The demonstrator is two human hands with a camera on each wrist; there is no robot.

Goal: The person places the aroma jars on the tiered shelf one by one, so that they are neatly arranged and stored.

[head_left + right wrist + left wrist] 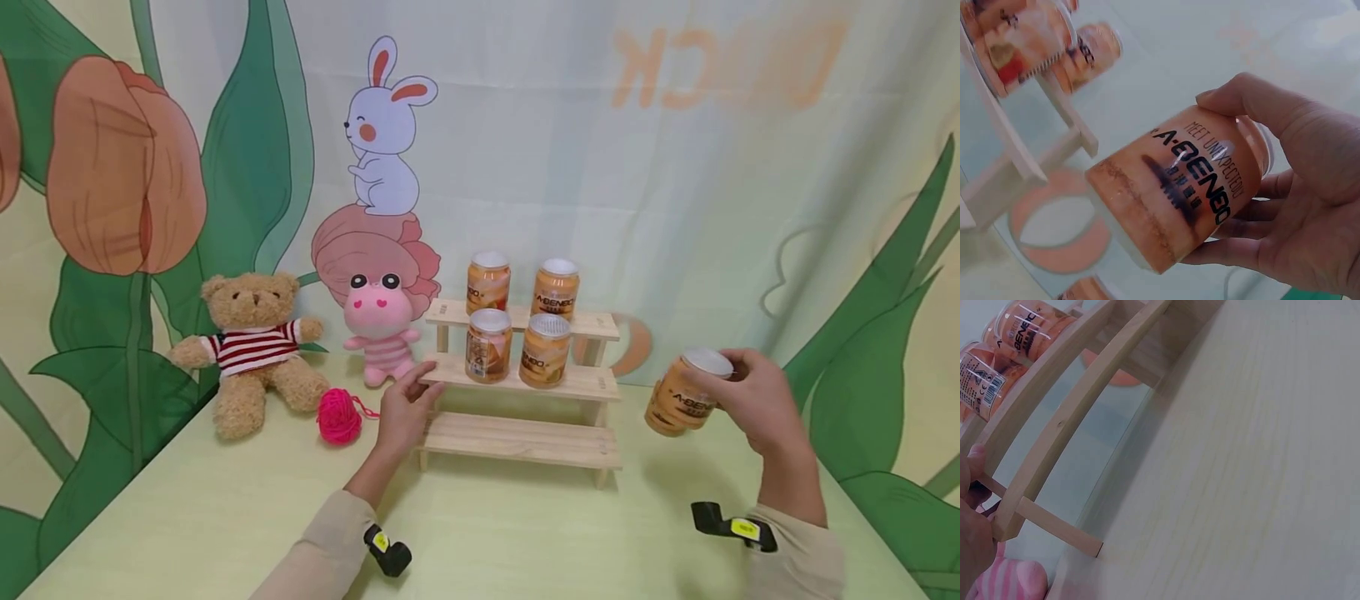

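My right hand (753, 400) grips an orange can (684, 395) with a silver lid, held tilted in the air to the right of a three-step wooden rack (525, 379). In the right wrist view the fingers (1244, 250) and thumb curl round the can (1175, 200). My left hand (405, 408) holds the left end of the rack's middle step. Several matching orange cans stand on the rack: two on the top step (488, 282) and two on the middle step (488, 345). The left wrist view shows the rack's slats (1079, 412) and part of my left hand (972, 519).
A teddy bear (251, 350) in a striped shirt, a pink plush toy (378, 329) and a pink yarn ball (339, 417) sit left of the rack on the pale green table (487, 533). A printed cloth backdrop hangs close behind.
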